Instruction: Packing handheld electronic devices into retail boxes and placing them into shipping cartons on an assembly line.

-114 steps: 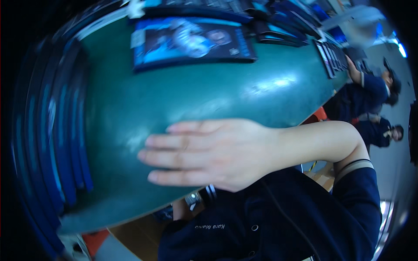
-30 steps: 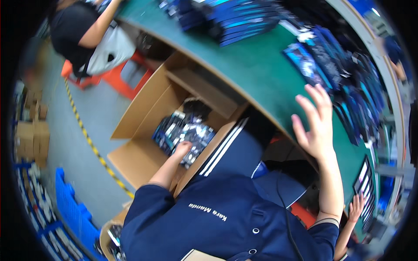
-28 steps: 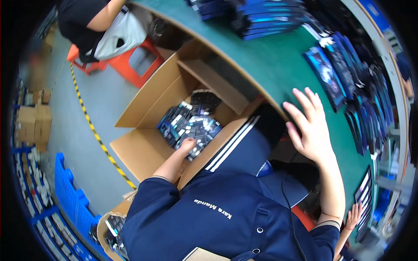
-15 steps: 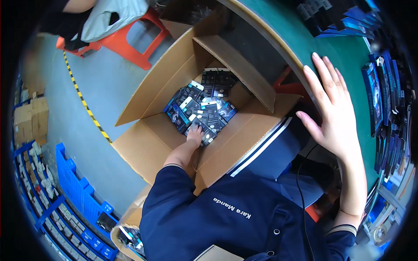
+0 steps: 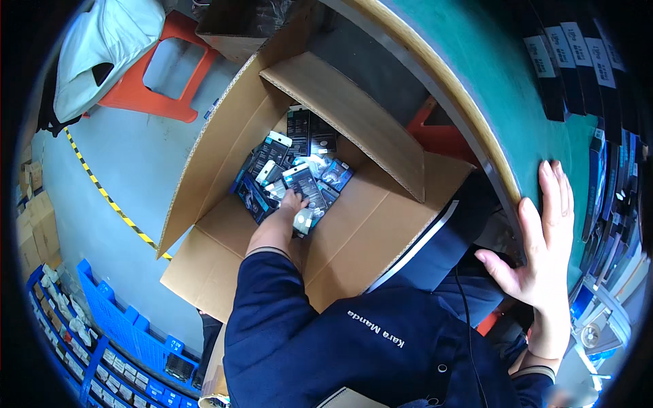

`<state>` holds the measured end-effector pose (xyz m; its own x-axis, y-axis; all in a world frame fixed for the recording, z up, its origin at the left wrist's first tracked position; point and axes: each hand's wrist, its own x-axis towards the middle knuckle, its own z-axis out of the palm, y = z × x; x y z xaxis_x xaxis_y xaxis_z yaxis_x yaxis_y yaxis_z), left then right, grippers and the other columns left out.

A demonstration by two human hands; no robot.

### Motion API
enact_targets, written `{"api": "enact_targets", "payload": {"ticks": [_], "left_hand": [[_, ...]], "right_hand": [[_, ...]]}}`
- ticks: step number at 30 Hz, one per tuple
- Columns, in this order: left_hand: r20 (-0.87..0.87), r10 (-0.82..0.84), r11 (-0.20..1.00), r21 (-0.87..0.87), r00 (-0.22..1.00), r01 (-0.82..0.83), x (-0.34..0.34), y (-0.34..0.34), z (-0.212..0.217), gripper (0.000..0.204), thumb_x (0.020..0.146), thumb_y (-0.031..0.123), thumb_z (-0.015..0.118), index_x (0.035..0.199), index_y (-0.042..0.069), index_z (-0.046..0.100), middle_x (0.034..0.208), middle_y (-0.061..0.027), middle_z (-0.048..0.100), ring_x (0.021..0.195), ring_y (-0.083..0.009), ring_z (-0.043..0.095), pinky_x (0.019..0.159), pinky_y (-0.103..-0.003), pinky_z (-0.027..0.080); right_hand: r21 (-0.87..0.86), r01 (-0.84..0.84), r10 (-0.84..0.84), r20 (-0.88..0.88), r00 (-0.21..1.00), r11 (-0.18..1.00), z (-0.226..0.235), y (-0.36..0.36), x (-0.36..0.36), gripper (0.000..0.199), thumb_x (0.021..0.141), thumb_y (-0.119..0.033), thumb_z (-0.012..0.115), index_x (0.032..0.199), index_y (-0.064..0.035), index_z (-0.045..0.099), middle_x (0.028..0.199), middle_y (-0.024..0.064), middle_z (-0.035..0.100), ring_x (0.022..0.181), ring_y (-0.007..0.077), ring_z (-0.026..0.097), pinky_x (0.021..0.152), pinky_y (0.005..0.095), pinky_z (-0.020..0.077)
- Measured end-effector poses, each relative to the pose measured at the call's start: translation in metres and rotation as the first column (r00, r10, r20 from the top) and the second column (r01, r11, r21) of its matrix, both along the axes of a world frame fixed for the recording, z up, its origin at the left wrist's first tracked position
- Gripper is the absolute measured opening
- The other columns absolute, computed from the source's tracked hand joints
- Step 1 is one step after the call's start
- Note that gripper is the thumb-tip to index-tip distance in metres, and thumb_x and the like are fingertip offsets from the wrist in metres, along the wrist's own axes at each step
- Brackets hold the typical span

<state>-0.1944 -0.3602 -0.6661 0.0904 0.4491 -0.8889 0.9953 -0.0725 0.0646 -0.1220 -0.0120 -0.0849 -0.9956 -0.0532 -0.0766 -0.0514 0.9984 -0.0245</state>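
Note:
An open cardboard box [image 5: 224,143] stands on the floor beside the green table [image 5: 503,88]. It holds several small dark and blue retail packages [image 5: 309,136] in a loose pile. My left hand [image 5: 291,204] reaches down into the box, its fingers buried among the packages near a dark package [image 5: 304,183]; whether it grips one is hidden. My right hand [image 5: 544,245] lies flat on the table's edge, fingers spread and holding nothing. My dark blue sleeve and jacket fill the lower middle.
Rows of dark flat packages [image 5: 585,68] lie on the table at the right. On the grey floor are an orange stool [image 5: 156,75] with a pale bag [image 5: 102,47] on it, a yellow-black tape line [image 5: 109,197], blue crates [image 5: 115,333] and stacked cartons [image 5: 34,224].
The view has swung from the table down to the box on the floor. My left hand has gone into the box among the packages. My right hand stays on the table edge.

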Motion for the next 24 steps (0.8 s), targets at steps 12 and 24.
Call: {"api": "enact_targets", "payload": {"ticks": [12,24], "left_hand": [[0.13,0.377,0.908,-0.248,0.917,-0.338,-0.038,0.057,0.086,0.036,0.082,0.018,0.075,0.117,0.011,0.071,0.133,-0.0066,0.062,0.122,-0.0264,0.059,0.098,-0.043,0.047],[-0.024,0.447,0.868,-0.233,0.894,-0.439,-0.034,0.089,-0.015,0.074,0.095,0.032,0.057,0.156,0.015,0.018,0.154,-0.0065,0.04,0.141,-0.0246,0.038,0.111,-0.051,0.031]], "right_hand": [[0.025,0.023,-0.023,-0.022,1.0,0.999,-0.002,0.003,0.003,0.075,0.08,-0.051,0.074,0.144,-0.0217,0.045,0.148,0.0298,0.038,0.136,0.0514,0.037,0.111,0.061,0.0286],[0.071,0.055,-0.056,0.003,0.998,0.996,0.003,0.002,0.011,0.073,0.081,-0.051,0.074,0.14,-0.0177,0.045,0.148,0.0318,0.035,0.134,0.055,0.036,0.108,0.0638,0.0307]]}}
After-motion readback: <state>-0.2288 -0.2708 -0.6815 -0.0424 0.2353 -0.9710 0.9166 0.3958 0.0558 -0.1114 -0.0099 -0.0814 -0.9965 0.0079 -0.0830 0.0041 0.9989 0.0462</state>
